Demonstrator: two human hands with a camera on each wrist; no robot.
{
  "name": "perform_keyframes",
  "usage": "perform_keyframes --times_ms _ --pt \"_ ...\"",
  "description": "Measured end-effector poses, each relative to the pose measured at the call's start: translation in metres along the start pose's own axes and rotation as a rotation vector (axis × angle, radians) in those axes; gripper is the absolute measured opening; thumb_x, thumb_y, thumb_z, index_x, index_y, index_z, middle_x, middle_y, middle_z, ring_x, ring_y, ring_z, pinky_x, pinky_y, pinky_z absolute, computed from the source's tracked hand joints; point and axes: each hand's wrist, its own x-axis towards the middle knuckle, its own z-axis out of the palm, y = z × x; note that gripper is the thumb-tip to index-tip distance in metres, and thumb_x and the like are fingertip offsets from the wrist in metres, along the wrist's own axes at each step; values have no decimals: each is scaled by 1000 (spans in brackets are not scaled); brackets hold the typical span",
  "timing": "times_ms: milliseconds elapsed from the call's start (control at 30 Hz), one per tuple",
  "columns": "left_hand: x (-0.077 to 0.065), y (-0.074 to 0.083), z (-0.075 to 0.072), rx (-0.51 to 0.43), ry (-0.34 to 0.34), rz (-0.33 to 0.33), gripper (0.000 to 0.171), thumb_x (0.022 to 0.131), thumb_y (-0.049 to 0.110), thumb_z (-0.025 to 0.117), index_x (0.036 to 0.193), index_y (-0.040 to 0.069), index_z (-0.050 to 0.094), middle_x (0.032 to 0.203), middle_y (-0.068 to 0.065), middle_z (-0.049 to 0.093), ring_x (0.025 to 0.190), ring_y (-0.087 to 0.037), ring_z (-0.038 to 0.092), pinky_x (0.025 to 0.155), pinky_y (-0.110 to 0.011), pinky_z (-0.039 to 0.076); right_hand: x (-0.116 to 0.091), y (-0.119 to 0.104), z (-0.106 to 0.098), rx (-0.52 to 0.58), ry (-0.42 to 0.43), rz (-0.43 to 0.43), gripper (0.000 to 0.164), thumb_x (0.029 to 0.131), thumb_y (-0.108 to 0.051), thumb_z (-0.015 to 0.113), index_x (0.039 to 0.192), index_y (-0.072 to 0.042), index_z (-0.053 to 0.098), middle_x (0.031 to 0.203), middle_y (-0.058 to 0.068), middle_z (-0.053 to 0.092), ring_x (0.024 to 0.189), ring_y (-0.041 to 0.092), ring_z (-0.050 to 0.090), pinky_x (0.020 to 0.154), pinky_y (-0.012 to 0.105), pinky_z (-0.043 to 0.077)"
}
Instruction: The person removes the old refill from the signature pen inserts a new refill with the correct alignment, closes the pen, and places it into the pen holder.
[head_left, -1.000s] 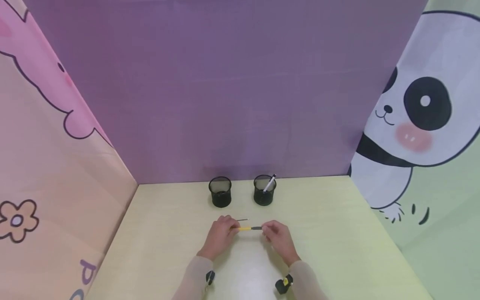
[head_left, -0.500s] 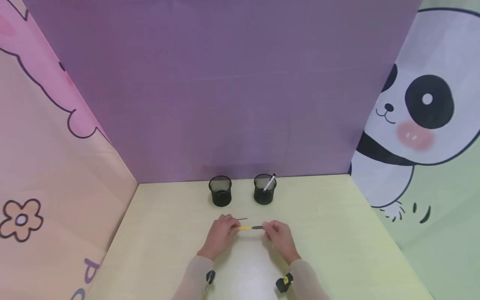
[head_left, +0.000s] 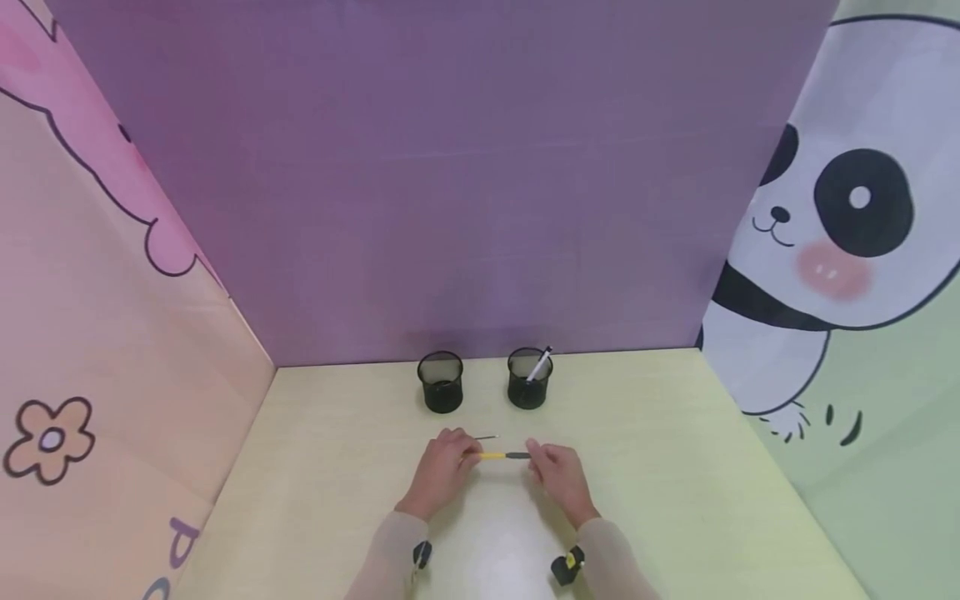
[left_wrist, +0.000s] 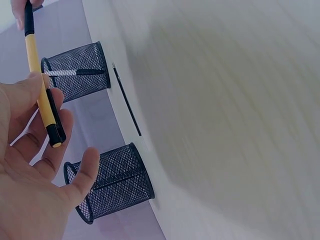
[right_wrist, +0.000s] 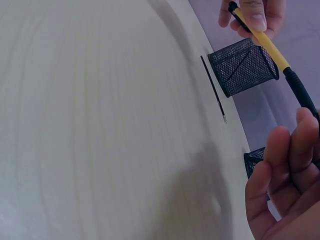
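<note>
A yellow ballpoint pen [head_left: 492,456] with a black grip section is held level above the table between both hands. My left hand [head_left: 438,475] pinches its yellow barrel between thumb and fingers, near the end with the black clip [left_wrist: 56,120], as the left wrist view shows. At the other end, my right hand [head_left: 564,483] grips the black section [right_wrist: 299,90] with its fingertips, which hide the pen's tip. Just beyond the hands, a thin dark pen refill [left_wrist: 127,102] with a metal tip lies on the table.
Two black mesh pen cups stand toward the back of the table [head_left: 337,467]: a left cup [head_left: 442,397] and a right cup [head_left: 527,393]. A white pen with a black end [head_left: 537,367] leans in the right one. A purple wall [head_left: 480,208] rises behind them.
My right hand has shifted very slightly to the right and its thumb has lifted a little at the pen's black end. The left hand, the refill and the cups stay put.
</note>
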Motion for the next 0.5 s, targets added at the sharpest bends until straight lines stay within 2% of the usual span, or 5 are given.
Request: perform_keyframes --times_ms 133,233,400,500 --pt "0 0 0 -2 -2 6 5 96 22 71 100 21 74 94 10 67 89 -10 53 81 -32 46 -1 -1 0 6 0 6 54 103 -48 56 68 -7 60 59 0 53 62 18 51 65 29 40" --pt "0 0 0 -2 -4 11 5 96 23 71 100 21 74 94 10 67 89 -10 53 81 -32 46 0 -1 0 22 -2 7 55 103 -50 55 71 -6 63 60 -1 55 63 18 52 65 29 41" --pt "-1 -1 -2 -6 6 3 5 96 24 71 100 22 74 94 10 68 89 -10 54 81 -33 45 1 1 -1 58 -22 -4 53 106 -52 47 89 -6 70 67 1 60 68 18 55 69 30 44" --pt "-1 -2 -3 -9 19 -6 5 96 24 71 100 22 74 94 10 68 89 -10 54 81 -33 45 3 4 -2 98 -31 -19 42 108 -42 47 99 -7 68 73 3 62 71 19 58 71 31 46"
